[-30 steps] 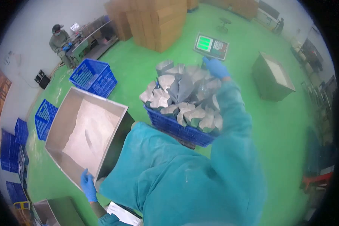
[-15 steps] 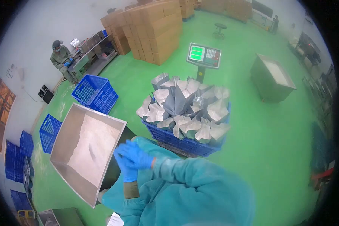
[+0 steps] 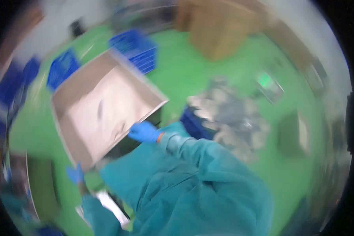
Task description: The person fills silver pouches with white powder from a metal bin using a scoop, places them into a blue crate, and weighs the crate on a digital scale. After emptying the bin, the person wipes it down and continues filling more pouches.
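A large metal bin (image 3: 69, 129) holds pale powder (image 3: 118, 102) and stands tilted in view at the left. My right hand (image 3: 144, 132), in a blue glove, is closed at the bin's near rim. Around the bin's lower corner is my left hand (image 3: 76, 174), also gloved, its thumb and fingers apart. Blur hides whether it touches the metal. A dark, elongated mark (image 3: 100, 109) shows in the powder, too smeared to name. Right of my arm, silvery bags (image 3: 224, 106) with open tops fill a blue crate (image 3: 196, 125).
A scale display (image 3: 269, 86) glows green behind the bags. Blue plastic crates (image 3: 135, 51) stand beyond the bin, with more at the far left. Cardboard boxes (image 3: 220, 27) are stacked at the back. Another metal bin (image 3: 295, 133) is at the right. A white object (image 3: 112, 206) lies low by my left sleeve.
My hands were together by the bin's edge; they have separated, the left down to the corner, the right at the rim. The view has swung left, blurring everything.
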Motion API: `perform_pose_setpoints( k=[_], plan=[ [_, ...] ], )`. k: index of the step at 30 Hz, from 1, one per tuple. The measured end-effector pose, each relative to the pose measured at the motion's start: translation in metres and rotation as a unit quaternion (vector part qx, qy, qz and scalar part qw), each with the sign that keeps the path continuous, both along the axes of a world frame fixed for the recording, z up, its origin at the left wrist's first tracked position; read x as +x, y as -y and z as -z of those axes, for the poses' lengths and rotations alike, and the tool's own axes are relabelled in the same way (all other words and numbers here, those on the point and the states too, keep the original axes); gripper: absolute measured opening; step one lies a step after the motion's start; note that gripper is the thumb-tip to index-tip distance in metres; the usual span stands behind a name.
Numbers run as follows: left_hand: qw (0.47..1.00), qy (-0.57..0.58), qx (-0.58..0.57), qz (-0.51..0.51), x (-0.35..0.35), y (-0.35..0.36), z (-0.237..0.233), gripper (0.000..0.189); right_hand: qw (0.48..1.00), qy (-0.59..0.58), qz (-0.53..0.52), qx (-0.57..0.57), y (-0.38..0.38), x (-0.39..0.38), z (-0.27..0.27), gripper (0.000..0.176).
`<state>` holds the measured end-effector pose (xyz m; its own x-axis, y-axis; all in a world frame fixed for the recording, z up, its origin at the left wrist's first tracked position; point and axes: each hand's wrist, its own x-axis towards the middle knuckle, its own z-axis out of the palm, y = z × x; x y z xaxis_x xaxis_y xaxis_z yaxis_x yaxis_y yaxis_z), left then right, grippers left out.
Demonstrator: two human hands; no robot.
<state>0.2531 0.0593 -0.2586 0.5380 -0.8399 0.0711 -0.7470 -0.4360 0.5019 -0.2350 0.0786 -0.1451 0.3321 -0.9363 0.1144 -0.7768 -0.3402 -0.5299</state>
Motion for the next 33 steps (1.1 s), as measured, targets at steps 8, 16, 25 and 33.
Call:
perform_pose_setpoints(
  k=[8, 16, 25, 33],
  plan=[
    [0.993, -0.056, 0.024, -0.102, -0.022, 0.018, 0.02, 0.034, 0.924, -0.094, -0.286, 0.237, 0.187, 0.208, 0.14, 0.042],
    [0.973, -0.191, -0.004, -0.126, -0.011, 0.039, 0.011, 0.025, 0.894, -0.2, -0.307, 0.257, 0.161, 0.363, 0.371, 0.068],
    [0.98, -0.164, -0.039, -0.101, -0.012, 0.048, 0.013, 0.028, 0.906, -0.074, -0.217, 0.356, 0.18, 0.346, 0.379, 0.038],
    [0.983, -0.169, 0.052, -0.049, 0.026, 0.048, 0.026, 0.051, 0.701, 0.467, 0.065, 0.535, 0.272, 0.208, 0.192, 0.032]
  ],
)
